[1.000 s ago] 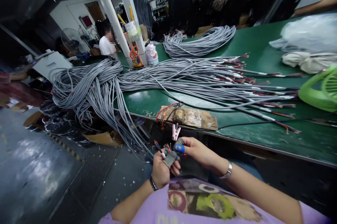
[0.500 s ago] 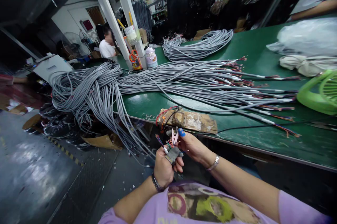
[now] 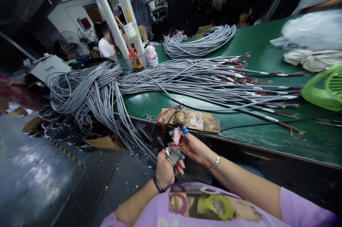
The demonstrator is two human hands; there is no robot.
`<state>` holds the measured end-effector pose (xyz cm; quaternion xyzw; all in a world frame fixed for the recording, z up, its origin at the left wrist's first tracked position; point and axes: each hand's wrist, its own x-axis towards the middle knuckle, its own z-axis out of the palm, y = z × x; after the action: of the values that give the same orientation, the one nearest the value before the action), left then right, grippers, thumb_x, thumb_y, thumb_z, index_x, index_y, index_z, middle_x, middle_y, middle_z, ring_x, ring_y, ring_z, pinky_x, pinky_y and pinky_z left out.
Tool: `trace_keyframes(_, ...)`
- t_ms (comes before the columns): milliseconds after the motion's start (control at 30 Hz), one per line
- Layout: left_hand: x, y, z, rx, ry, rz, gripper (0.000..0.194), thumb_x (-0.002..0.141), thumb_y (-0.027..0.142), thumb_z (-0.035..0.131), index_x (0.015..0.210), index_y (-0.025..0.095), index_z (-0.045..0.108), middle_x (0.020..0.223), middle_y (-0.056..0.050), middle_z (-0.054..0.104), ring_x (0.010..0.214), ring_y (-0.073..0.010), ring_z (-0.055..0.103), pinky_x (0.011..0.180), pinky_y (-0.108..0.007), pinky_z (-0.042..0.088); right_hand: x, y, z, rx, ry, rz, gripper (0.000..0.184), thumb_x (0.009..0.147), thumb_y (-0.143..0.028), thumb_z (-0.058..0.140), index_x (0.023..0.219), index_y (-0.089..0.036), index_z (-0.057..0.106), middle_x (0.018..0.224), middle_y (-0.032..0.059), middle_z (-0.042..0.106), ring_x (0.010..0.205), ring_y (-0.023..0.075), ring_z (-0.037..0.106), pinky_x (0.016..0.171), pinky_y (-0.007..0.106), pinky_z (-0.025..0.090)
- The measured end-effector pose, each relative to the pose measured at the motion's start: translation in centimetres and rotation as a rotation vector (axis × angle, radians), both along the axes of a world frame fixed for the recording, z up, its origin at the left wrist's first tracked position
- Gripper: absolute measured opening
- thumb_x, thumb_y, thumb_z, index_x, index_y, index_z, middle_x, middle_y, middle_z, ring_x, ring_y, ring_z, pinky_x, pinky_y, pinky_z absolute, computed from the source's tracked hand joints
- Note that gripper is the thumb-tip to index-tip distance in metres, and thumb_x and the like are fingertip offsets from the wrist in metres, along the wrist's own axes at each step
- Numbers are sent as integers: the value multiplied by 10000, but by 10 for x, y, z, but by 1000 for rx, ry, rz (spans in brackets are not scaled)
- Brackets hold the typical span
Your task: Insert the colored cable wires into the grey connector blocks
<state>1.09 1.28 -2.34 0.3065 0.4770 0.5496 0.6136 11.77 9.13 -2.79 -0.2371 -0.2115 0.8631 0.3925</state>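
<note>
My left hand (image 3: 165,170) is closed around the end of a grey cable, with a grey wrap on its thumb. The cable's thin coloured wires (image 3: 171,146) fan out above the fist, and a white-collared wire end (image 3: 163,146) with dark strands pokes up beside them. Just to the right, my right hand (image 3: 196,148) wears a blue cover on its thumb. Its fingers pinch a small pale pink clip-like piece (image 3: 176,136), blurred, close above the wires. Behind it at the bench edge lies a worn wooden block (image 3: 197,121) with red and black leads.
Grey cables (image 3: 181,83) with stripped ends lie across the green bench (image 3: 267,42). A coiled bundle (image 3: 200,43) lies behind them. A green fan (image 3: 320,90) and plastic bag (image 3: 312,29) are at right. Orange-handled scissors (image 3: 133,54) stand by a post. Two people sit farther off.
The pink piece in my right hand has turned; its spread legs no longer show separately. My left hand keeps its hold on the cable. The whole view has shifted slightly.
</note>
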Motion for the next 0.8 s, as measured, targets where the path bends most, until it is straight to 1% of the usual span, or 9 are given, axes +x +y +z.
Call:
trace_keyframes(100,-3,-5,-1,4,23,0,343,716,469,664,684,147,549,459,9,603,290,-73,481,287,-152,257,5,-2,5,-11,30,75,430,805,-561,565,854,-146,663,670,24,610,590,111,561,564,213,485)
trace_keyframes(200,-7,-10,-3,47,63,23,346,725,477,665,714,150,554,488,9,621,308,-78,499,299,-155,291,7,-4,10,6,16,105,374,802,-522,595,841,-155,657,689,18,610,609,106,560,578,210,488)
trace_keyframes(267,-8,-11,-4,89,88,61,350,723,482,671,741,152,558,503,12,627,318,-77,502,314,-159,318,7,-5,12,40,-23,76,296,780,-457,653,819,-163,656,686,4,602,599,95,540,567,201,476)
trace_keyframes(333,-9,-10,-4,116,114,96,358,724,491,672,753,151,561,510,11,628,328,-74,502,323,-160,324,6,-5,12,78,-66,41,266,763,-420,685,815,-161,660,663,-7,587,582,86,514,552,193,459)
trace_keyframes(433,-8,-7,-1,120,163,136,386,715,520,669,733,148,566,519,5,626,340,-72,503,330,-164,319,5,-6,11,96,-89,17,321,770,-468,660,813,-150,669,639,-3,579,568,91,496,542,204,449)
trace_keyframes(533,-7,-4,3,128,211,160,420,701,556,663,706,146,568,531,-1,625,348,-69,499,340,-169,328,4,-5,10,58,-70,18,333,782,-483,639,819,-154,676,644,10,598,576,107,514,547,220,450)
trace_keyframes(667,-5,0,4,144,260,128,425,722,565,636,752,143,595,536,5,617,350,-61,483,355,-168,354,2,-2,8,-20,-61,-9,275,759,-428,685,832,-163,686,686,19,641,598,120,546,548,230,441)
trace_keyframes(800,-5,2,1,140,313,92,412,732,554,631,733,144,593,527,7,608,351,-61,476,361,-170,363,0,-1,5,-24,-62,-42,262,726,-409,722,810,-163,687,713,22,662,626,128,562,573,242,437)
